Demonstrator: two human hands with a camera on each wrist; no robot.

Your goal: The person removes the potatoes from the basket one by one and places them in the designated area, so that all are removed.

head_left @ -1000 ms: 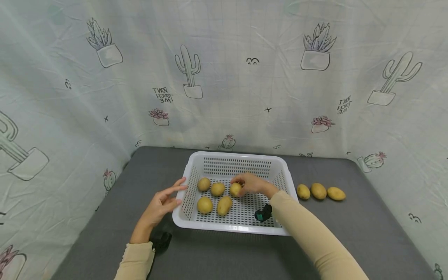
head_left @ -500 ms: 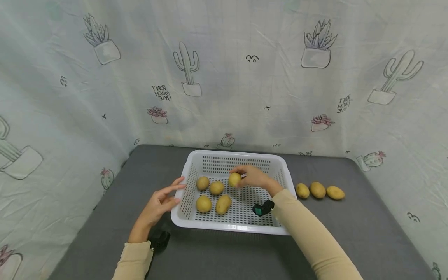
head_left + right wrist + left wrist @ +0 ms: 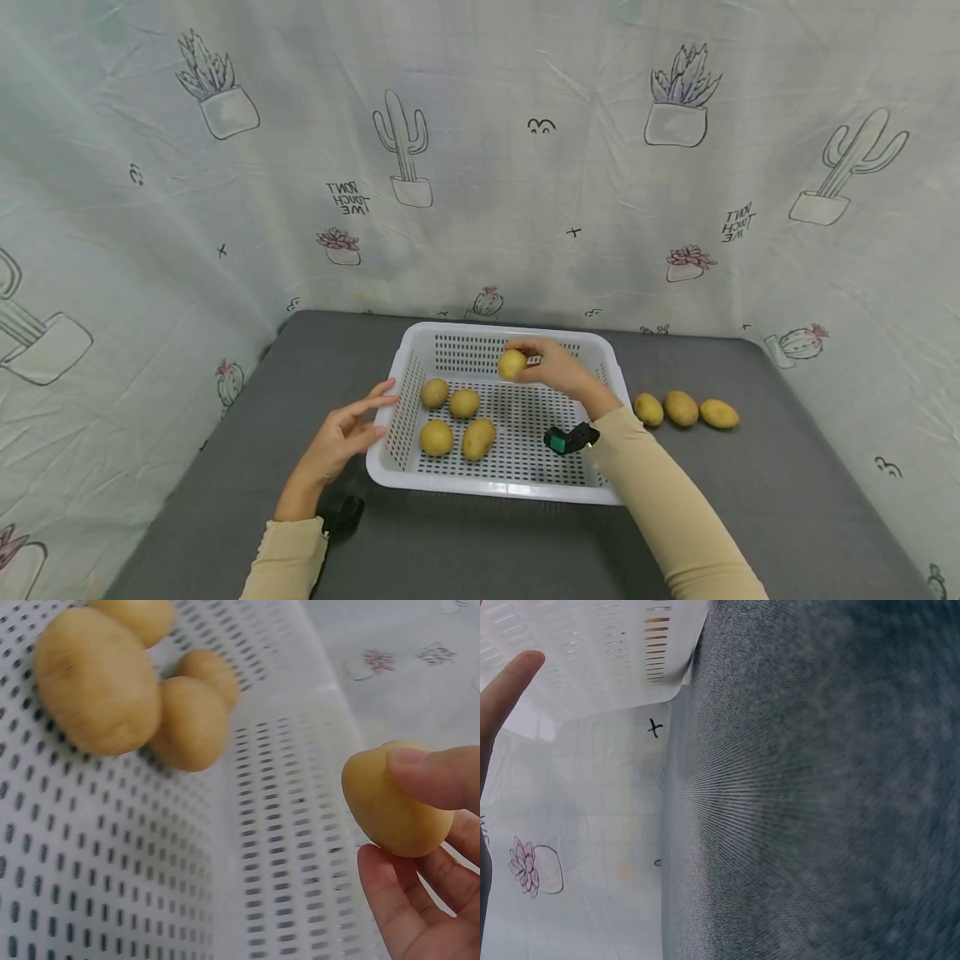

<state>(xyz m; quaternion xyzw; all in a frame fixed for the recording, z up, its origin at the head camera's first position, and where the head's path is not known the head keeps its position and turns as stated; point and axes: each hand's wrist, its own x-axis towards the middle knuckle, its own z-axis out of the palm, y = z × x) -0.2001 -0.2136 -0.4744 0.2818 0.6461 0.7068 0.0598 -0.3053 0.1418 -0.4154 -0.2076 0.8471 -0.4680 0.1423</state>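
Note:
My right hand pinches a small potato between thumb and fingers, lifted above the floor of a white slotted basket. The right wrist view shows that same potato clear of the basket floor. At the basket's left rim, my left hand has its fingertips against the outer edge, fingers spread and fairly straight. One fingertip shows beside the basket wall in the left wrist view. Inside the basket's left half lie several other potatoes, among them a longer one and a round one.
Outside the basket to the right, three potatoes lie in a row on the grey table, the middle one the broadest. A cactus-print curtain hangs behind the table and along both sides.
The potato in my right hand has risen off the basket floor and moved toward the back, lately a little to the right. My left hand stays at the rim.

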